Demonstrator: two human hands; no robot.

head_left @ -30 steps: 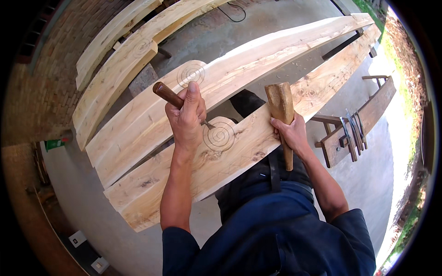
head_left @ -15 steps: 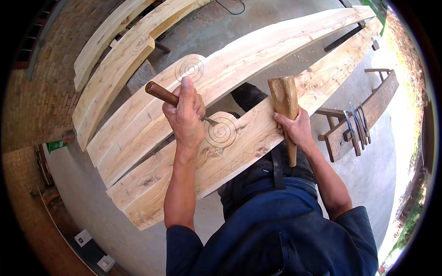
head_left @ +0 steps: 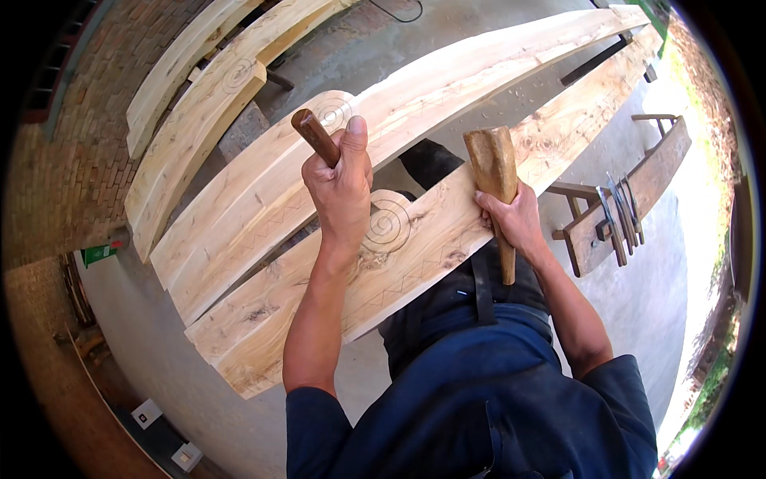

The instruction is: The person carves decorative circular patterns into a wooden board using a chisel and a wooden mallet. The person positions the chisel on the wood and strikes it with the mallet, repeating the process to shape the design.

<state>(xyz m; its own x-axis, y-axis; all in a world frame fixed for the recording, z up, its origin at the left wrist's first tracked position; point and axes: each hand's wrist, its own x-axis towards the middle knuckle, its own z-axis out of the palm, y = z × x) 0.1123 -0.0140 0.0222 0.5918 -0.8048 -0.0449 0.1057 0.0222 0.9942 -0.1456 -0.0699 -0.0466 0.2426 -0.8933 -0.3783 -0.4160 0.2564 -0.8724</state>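
My left hand [head_left: 341, 188] is closed round the brown wooden handle of a chisel [head_left: 316, 137], its thumb up along the grip. The chisel's blade is hidden behind the hand now. Just right of that hand, a spiral [head_left: 386, 225] is drawn on the rounded bump of the near pale wooden beam [head_left: 431, 251]. My right hand [head_left: 515, 215] grips a worn wooden mallet [head_left: 491, 164] by its handle, head upward, over the same beam. Pencilled zigzag lines run along the beam near its front edge.
A second pale beam [head_left: 447, 68] with a spiral lies beyond the near one. More carved beams [head_left: 187, 132] rest at the far left. On the right, a low wooden bench [head_left: 646, 176] carries several metal chisels [head_left: 622, 211]. A brick surface [head_left: 96, 152] is at the left.
My left hand has moved right and slightly up with the chisel, whose handle now stands more upright. The blade, visible beside the spiral before, is out of sight. My right hand has barely moved.
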